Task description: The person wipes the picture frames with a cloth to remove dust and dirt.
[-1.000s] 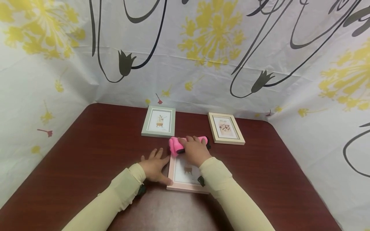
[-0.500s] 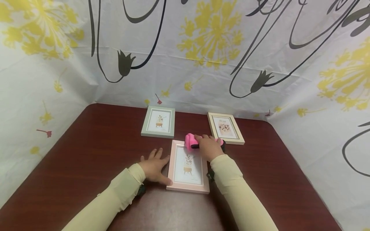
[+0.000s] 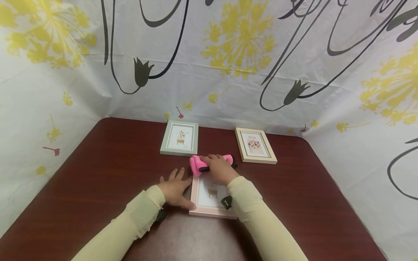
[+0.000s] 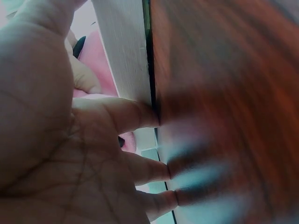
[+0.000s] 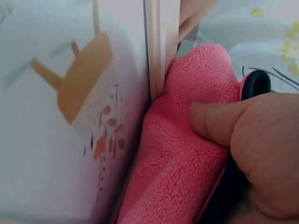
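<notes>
A pink picture frame (image 3: 212,211) with a potted-plant print lies flat on the dark red table. My right hand (image 3: 222,170) grips a bunched pink cloth (image 3: 197,165) and presses it on the far end of this frame. In the right wrist view the thumb sinks into the fluffy cloth (image 5: 175,154), and a dark strap runs beside it. Fingers spread, my left hand (image 3: 174,189) rests at the frame's left edge with its thumb at the near left corner. The left wrist view shows its straight fingertips touching the tabletop along the frame's side.
Behind the cloth lies a pale green picture frame (image 3: 179,137). A cream picture frame (image 3: 256,145) lies to the back right. A floral-patterned white sheet (image 3: 183,83) hangs round the back and sides of the table (image 3: 130,145).
My right hand slid the cloth rightward along the pink frame's far end, then back left to about where it began. The left hand stays in place.
</notes>
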Demonstrator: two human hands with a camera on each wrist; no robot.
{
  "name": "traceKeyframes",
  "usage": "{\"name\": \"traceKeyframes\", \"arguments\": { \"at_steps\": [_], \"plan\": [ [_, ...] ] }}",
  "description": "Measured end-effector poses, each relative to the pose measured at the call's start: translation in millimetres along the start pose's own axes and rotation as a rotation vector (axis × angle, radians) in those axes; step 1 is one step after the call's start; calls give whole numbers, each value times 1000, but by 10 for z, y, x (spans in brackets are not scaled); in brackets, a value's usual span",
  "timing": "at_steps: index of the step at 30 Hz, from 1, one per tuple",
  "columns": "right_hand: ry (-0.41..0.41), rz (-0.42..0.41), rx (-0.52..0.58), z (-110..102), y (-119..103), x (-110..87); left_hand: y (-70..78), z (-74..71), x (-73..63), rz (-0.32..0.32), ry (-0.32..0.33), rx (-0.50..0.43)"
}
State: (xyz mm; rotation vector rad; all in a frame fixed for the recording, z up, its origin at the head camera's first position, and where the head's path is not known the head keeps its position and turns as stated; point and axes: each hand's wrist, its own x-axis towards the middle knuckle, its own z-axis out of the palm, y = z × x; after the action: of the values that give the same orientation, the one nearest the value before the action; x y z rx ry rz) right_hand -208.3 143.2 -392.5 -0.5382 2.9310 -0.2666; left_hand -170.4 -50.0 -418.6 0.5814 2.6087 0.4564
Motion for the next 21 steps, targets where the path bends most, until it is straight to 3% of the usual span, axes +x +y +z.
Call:
{"name": "traceKeyframes", "arguments": {
  "at_steps": [8,15,21],
  "plan": [
    [13,-4,-32,13,-30,1,-1,-5,-24,9,-2,-3],
    [-29,11,-71,10,-47,-4,0,-1,-30,14,25,-3],
    [-63,-3,-125,22,-75,-53,-20,-29,-102,-15,20,53]
  ]
}}
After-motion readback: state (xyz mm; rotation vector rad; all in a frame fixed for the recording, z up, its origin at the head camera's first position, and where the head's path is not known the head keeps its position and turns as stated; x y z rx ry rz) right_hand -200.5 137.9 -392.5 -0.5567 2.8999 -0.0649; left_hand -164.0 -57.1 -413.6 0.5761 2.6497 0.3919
